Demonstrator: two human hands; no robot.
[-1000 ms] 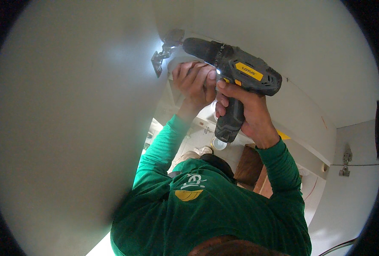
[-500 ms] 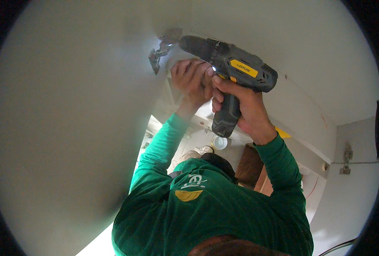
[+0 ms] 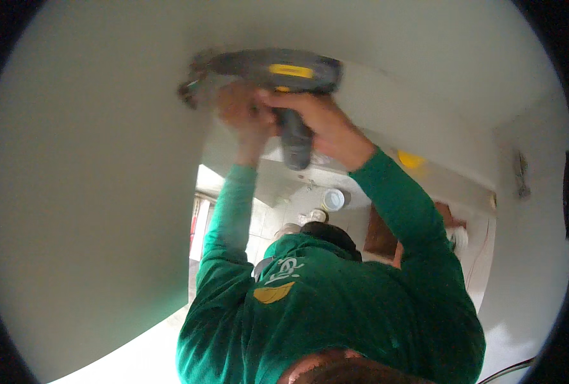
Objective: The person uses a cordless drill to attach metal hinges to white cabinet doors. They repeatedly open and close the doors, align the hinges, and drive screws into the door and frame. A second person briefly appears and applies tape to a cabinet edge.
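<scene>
A black and yellow cordless drill (image 3: 291,69) lies nearly level with its chuck toward the left. My right hand (image 3: 319,121) is closed around its handle. Just under the chuck is my left hand (image 3: 239,109), fingers curled and smeared by motion; what they hold, if anything, is hidden. Beyond the chuck sits a metal hinge (image 3: 189,86), blurred, against a large pale panel (image 3: 92,192). The drill's front end reaches the hinge, but blur hides whether a bit touches a screw.
The pale panel fills the left side. Above and right are pale cabinet surfaces (image 3: 425,64), with another metal hinge (image 3: 521,174) on the right wall. Below, a round white container (image 3: 333,200) stands on the tiled floor near a brown wooden piece (image 3: 380,233).
In my view, the drill and both hands have shifted left and the drill has turned more level. The hinge also appears farther left. My right hand keeps its grip.
</scene>
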